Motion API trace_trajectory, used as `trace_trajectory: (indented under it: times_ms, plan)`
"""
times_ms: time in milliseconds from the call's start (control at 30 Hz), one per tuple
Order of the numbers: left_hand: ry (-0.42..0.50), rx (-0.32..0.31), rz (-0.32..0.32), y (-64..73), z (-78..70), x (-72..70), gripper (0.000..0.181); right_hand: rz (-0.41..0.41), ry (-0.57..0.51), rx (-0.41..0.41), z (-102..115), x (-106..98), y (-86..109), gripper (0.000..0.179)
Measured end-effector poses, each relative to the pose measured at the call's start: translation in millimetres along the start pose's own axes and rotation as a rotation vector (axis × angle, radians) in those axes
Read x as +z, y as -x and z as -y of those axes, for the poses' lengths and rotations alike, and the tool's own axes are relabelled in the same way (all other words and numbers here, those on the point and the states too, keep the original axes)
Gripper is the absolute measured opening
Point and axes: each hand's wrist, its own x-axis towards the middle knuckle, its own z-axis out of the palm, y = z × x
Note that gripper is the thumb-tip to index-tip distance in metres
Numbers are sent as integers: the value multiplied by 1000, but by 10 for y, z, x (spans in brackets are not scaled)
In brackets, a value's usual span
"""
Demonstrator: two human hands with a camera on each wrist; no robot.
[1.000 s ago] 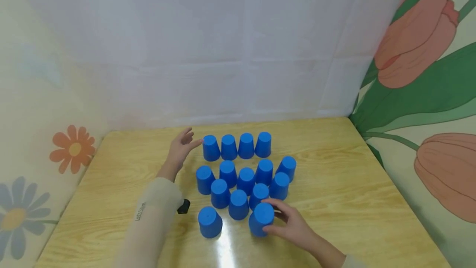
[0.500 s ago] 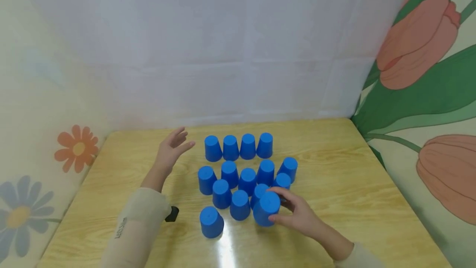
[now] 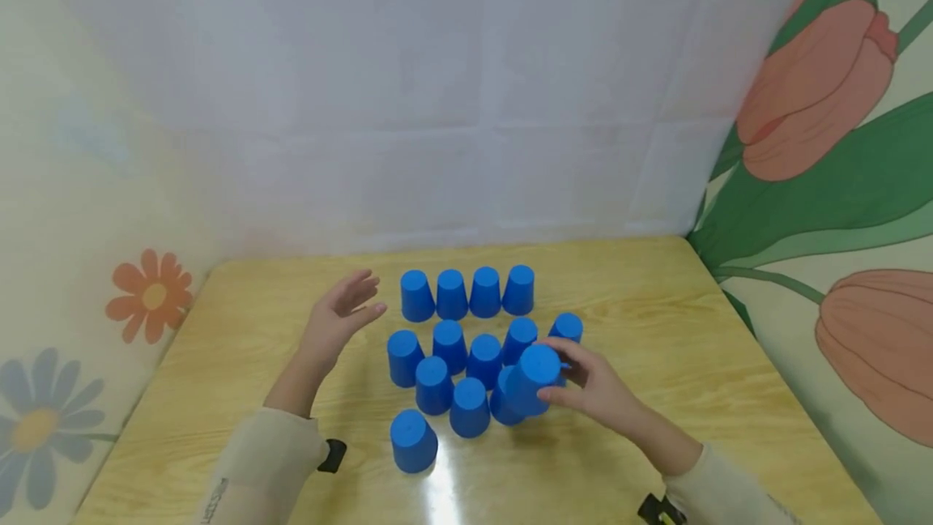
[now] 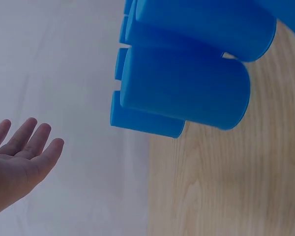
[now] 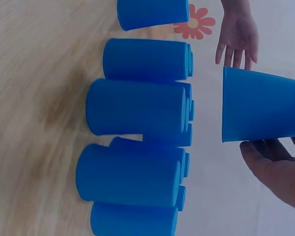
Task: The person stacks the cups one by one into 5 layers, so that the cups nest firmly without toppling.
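Note:
My right hand (image 3: 594,387) pinches an upside-down blue cup (image 3: 538,375) between thumb and fingers. In the right wrist view the held cup (image 5: 263,105) is raised clear of the others. Several more blue cups stand mouth-down on the table: a back row of cups (image 3: 469,294), a cluster of cups (image 3: 469,407) in the middle, and a lone cup (image 3: 413,441) at the front left. The held cup hides parts of the cups behind it. My left hand (image 3: 335,318) hovers left of the back row with fingers loosely extended, holding nothing.
The wood-grain table (image 3: 656,290) meets a white cloth backdrop (image 3: 437,104) at its far edge. Side walls with painted flowers (image 3: 816,87) border it left and right. A black wrist device (image 3: 333,455) shows at the left cuff.
My right hand has lifted the cup from the front right and carried it up and away over the cluster. My left hand has drawn back left from the back row's end cup.

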Motion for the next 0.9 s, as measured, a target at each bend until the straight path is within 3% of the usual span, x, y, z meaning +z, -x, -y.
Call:
trace_trajectory:
  times_ms: [233,400,600,900]
  plan:
    - [26,14,6,154,-4,92,60,-61,62,-12,6,-119,-128,47]
    - [37,15,32,259,-1,173,58,-105,78,21,11,-208,-217,47]
    - [50,23,50,338,-7,249,56,-185,72,3,-18,-351,-327,47]
    - [55,30,71,545,53,296,54,-226,77,43,-55,-515,-425,52]
